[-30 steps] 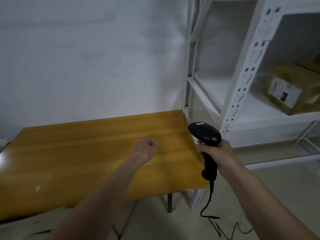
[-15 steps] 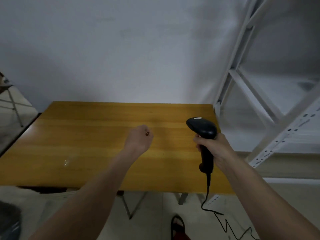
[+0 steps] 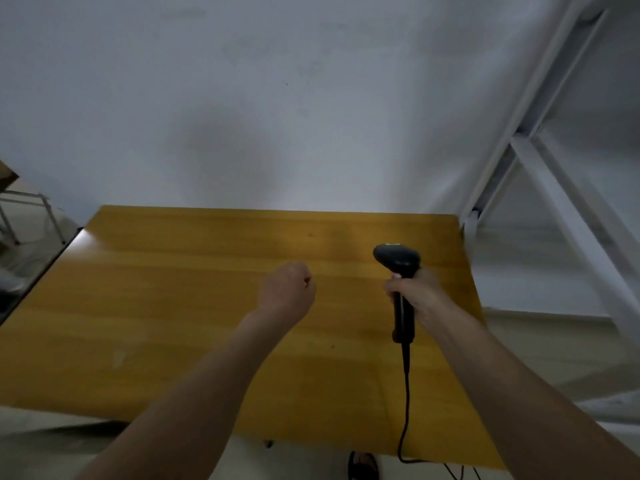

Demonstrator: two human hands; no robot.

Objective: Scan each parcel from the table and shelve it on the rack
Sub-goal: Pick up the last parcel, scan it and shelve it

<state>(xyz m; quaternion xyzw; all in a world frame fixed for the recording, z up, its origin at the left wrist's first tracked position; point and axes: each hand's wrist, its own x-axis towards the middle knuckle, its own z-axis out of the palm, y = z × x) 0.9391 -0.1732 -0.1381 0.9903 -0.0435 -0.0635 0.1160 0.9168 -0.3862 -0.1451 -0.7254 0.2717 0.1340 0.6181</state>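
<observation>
Above the table (image 3: 173, 306), the left hand (image 3: 289, 292) hangs fisted, holding nothing, while the right hand (image 3: 417, 296) grips the scanner (image 3: 398, 261) upright.

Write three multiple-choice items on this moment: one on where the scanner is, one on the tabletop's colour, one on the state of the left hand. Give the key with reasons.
1. Where is the scanner?
A. Lying on the table
B. Held upright in the right hand above the table
C. On the rack

2. What colour is the tabletop?
A. Yellow-brown wood
B. White
C. Black

3. What is the left hand doing?
A. Gripping a parcel
B. Pressing flat on the table
C. Curled into a loose fist, holding nothing

Key: B, its fingers wrap the handle and the cable hangs down; A, the wood grain is yellow-brown throughout; C, the fingers are curled under and no object shows in them. No parcel shows on the table, and the white rack stands to the right.
</observation>
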